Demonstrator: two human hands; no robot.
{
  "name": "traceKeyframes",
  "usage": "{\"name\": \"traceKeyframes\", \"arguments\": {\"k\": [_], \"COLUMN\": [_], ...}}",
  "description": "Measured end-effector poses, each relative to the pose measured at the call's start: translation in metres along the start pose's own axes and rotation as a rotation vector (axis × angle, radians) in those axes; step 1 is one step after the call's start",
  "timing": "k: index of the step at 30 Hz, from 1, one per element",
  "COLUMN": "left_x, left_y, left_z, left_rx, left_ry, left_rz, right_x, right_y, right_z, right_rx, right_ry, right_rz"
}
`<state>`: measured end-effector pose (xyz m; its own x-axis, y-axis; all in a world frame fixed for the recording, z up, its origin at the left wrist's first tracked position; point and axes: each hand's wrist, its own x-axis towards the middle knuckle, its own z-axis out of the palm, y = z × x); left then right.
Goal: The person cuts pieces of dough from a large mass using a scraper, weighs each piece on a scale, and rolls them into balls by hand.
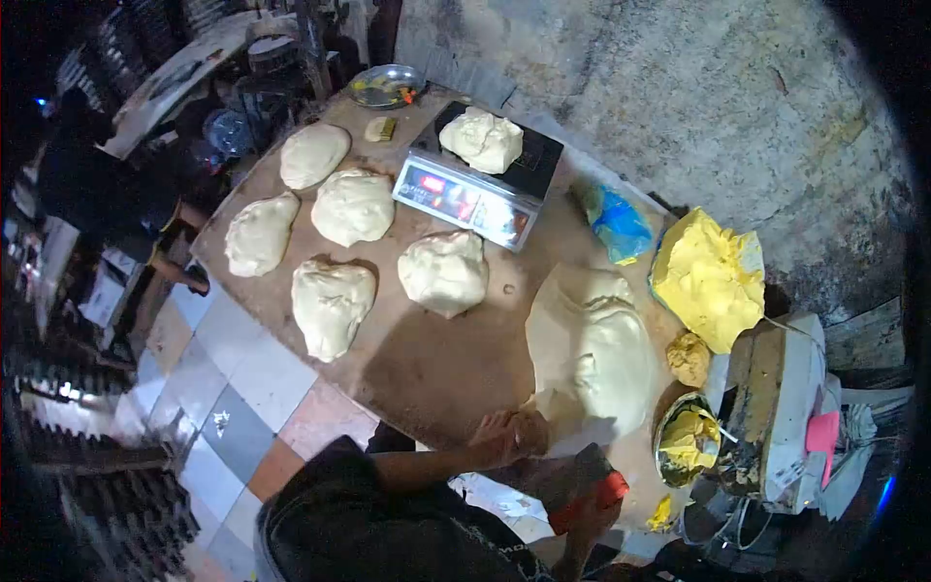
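A large flattened sheet of pale dough lies on the right half of the brown table. My left hand is at its lower left corner, fingers curled in; whatever they may hold is hidden. Low in the view my right hand grips a scraper with a dark, wide blade and a red part, just below the dough's near edge. Several separate dough lumps sit left of the sheet, the nearest being one lump. Another dough piece rests on a lit digital scale.
Yellow fat fills a container at the right, above a brown lump and a bowl of more yellow fat. A blue bag, a brush and a metal bowl lie farther back. Another person stands left.
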<state>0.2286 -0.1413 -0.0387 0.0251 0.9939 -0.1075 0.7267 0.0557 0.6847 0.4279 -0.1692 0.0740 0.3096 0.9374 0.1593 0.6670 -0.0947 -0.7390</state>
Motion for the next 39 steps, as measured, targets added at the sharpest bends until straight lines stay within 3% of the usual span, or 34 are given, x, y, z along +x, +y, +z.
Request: {"name": "traceKeyframes", "arguments": {"k": [3, 5, 7, 9, 10, 12, 14, 15, 17, 18, 20, 23, 24, 26, 29, 30, 31, 32, 33, 34, 35, 36, 37, 38, 39], "left_x": [0.015, 0.019, 0.031, 0.03, 0.024, 0.024, 0.041, 0.049, 0.076, 0.077, 0.068, 0.045, 0.042, 0.042, 0.055, 0.054, 0.075, 0.11, 0.155, 0.178, 0.201, 0.252, 0.274, 0.3, 0.336], "left_y": [0.007, 0.01, -0.014, -0.021, -0.018, -0.016, -0.016, -0.023, -0.048, -0.058, -0.075, -0.085, -0.088, -0.097, -0.112, -0.117, -0.118, -0.128, -0.148, -0.137, -0.125, -0.145, -0.133, -0.124, -0.14], "left_z": [0.021, 0.016, 0.042, 0.049, 0.043, 0.029, 0.017, 0.029, 0.057, 0.061, 0.059, 0.034, 0.028, 0.024, 0.019, 0.005, -0.052, -0.095, -0.119, -0.207, -0.298, -0.32, -0.375, -0.401, -0.401], "left_rx": [0.042, -0.211, -0.234, -0.261, -0.244, -0.223, 0.154, 0.147, -0.508, -0.675, -0.753, -0.747, -0.737, -0.733, -0.742, -0.747, -0.931, -1.113, -1.164, -0.978, -0.732, -0.665, -0.142, -0.106, 0.155], "left_ry": [0.115, 0.034, 0.032, 0.029, 0.103, 0.181, 0.536, 0.524, 0.036, -0.068, -0.125, -0.166, -0.175, -0.217, -0.287, -0.296, -0.164, -0.02, 0.09, 0.39, 0.723, 0.745, 1.009, 1.052, 0.967], "left_rz": [0.032, -0.049, -0.054, -0.05, -0.069, -0.085, 0.159, 0.155, 0.282, 0.225, 0.154, 0.076, 0.056, 0.02, -0.066, -0.065, -0.045, -0.023, 0.04, 0.251, 0.386, 0.2, 0.301, 0.339, 0.401], "right_x": [0.008, 0.01, 0.008, 0.017, 0.01, 0.009, 0.016, 0.018, 0.027, 0.03, 0.034, 0.032, 0.031, 0.03, 0.07, 0.081, 0.101, 0.119, 0.121, 0.113, 0.108, 0.108, 0.109, 0.108, 0.107], "right_y": [-0.029, -0.032, 0.0, 0.088, -0.04, -0.065, -0.069, -0.076, -0.099, -0.109, -0.129, -0.135, -0.124, -0.062, -0.112, -0.118, -0.127, -0.149, -0.167, -0.178, -0.179, -0.18, -0.183, -0.196, -0.204], "right_z": [-0.028, -0.028, -0.018, 0.0, 0.006, 0.02, 0.043, 0.048, 0.061, 0.07, 0.087, 0.111, 0.128, 0.177, 0.205, 0.214, 0.23, 0.244, 0.246, 0.242, 0.242, 0.245, 0.243, 0.239, 0.229], "right_rx": [0.209, 0.251, 0.298, 0.036, 0.199, 0.184, 0.172, 0.162, 0.133, 0.125, 0.075, -0.189, -0.32, -0.502, -0.712, -0.433, -0.143, -0.134, -0.095, -0.069, -0.075, 0.122, 0.315, 0.202, 0.198], "right_ry": [-0.16, -0.159, -0.162, -0.337, -0.305, -0.33, -0.312, -0.316, -0.359, -0.345, -0.354, -0.467, -0.495, -0.473, -0.603, -0.459, -0.307, -0.307, -0.173, -0.043, -0.052, -0.073, -0.091, -0.091, -0.08], "right_rz": [0.136, 0.159, 0.193, -0.388, -0.193, -0.201, -0.293, -0.284, -0.095, -0.083, -0.204, -0.07, -0.264, -0.392, -0.147, -0.156, -0.19, -0.217, -0.079, 0.078, 0.088, 0.115, 0.14, 0.01, 0.005]}}
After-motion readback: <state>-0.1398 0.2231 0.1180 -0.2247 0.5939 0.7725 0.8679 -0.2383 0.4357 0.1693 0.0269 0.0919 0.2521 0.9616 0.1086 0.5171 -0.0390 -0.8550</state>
